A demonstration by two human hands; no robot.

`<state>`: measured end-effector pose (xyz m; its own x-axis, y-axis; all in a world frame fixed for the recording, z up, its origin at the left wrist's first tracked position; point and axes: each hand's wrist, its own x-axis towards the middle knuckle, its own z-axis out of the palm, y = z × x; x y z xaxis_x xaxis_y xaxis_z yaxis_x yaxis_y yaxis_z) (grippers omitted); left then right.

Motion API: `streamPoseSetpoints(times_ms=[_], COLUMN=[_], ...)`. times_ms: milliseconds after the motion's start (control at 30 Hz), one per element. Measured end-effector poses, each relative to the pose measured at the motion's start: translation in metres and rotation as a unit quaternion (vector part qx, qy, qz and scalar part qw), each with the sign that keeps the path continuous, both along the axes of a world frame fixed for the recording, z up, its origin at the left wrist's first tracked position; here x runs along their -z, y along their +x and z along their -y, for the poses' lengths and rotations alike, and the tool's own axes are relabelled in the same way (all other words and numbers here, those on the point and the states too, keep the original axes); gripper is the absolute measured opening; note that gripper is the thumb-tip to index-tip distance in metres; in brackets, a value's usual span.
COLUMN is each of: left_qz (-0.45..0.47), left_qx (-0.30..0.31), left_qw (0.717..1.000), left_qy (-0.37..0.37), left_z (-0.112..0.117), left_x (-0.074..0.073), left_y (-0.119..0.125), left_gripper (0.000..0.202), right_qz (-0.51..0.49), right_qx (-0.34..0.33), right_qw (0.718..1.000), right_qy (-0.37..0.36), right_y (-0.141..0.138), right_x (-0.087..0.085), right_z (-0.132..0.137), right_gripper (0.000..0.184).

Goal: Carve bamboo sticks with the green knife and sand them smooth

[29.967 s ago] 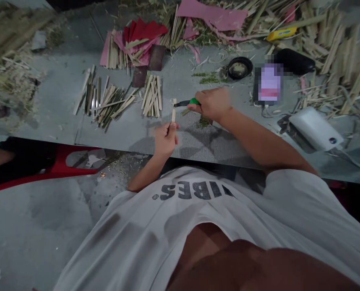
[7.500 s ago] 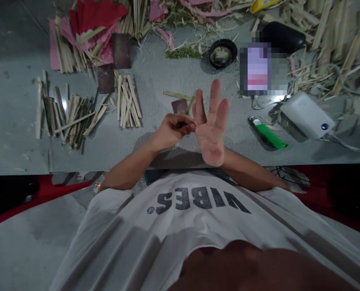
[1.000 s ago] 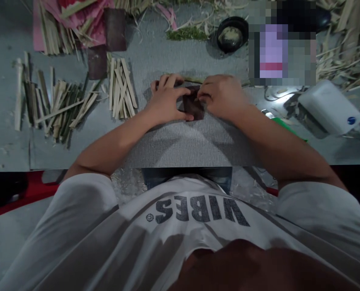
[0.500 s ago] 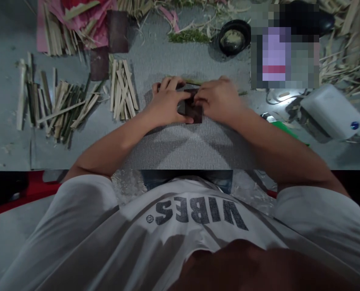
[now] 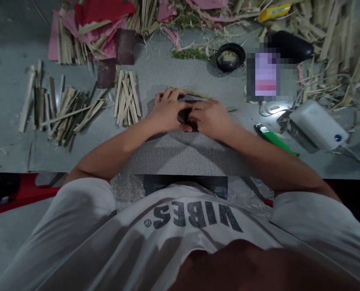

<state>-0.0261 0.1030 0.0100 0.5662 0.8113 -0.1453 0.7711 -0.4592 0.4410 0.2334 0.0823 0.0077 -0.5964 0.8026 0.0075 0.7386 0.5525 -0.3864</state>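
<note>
Dark brown sheet [image 5: 194, 127] lies on the desk [image 5: 4, 139], near the middle of its front edge. My left hand [image 5: 167, 113] rests spread over it, thumb and forefinger apart, nothing clenched. My right hand [image 5: 212, 118] curls its fingers over the same sheet; cannot tell whether they pinch a small piece. Thin strip [image 5: 198, 95] just beyond my hands. Step, as I judge it: rubbing on the sheet. Next move seems to call for firm left-hand pressure and short, even right-hand strokes.
</note>
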Motion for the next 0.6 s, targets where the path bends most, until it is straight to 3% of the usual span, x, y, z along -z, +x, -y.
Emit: streamPoseSetpoints(times_ms=[167, 333, 500, 600], left_qz=[0.009, 0.005, 0.004, -0.001], left_qx=[0.002, 0.0, 0.001, -0.001], left_qw=[1.0, 1.0, 1.0, 1.0], left_qy=[0.001, -0.003, 0.007, 0.005], left_z=[-0.0007, -0.0013, -0.0018, -0.002], left_x=[0.0007, 0.0007, 0.0023, 0.0021], left_y=[-0.002, -0.0023, -0.0019, -0.0015], left_gripper=[0.087, 0.086, 0.086, 0.087], right_qz=[0.053, 0.043, 0.039, 0.051], right_qx=[0.063, 0.019, 0.07, 0.043], right_qw=[0.996, 0.999, 0.997, 0.998], right_qy=[0.023, -0.002, 0.008, 0.005], right_y=[0.0006, -0.0043, 0.0001, -0.0016], right_x=[-0.0021, -0.0018, -0.0021, -0.0054], right_z=[-0.0022, 0.0015, -0.0051, -0.0007], right_gripper=[0.035, 0.031, 0.032, 0.035])
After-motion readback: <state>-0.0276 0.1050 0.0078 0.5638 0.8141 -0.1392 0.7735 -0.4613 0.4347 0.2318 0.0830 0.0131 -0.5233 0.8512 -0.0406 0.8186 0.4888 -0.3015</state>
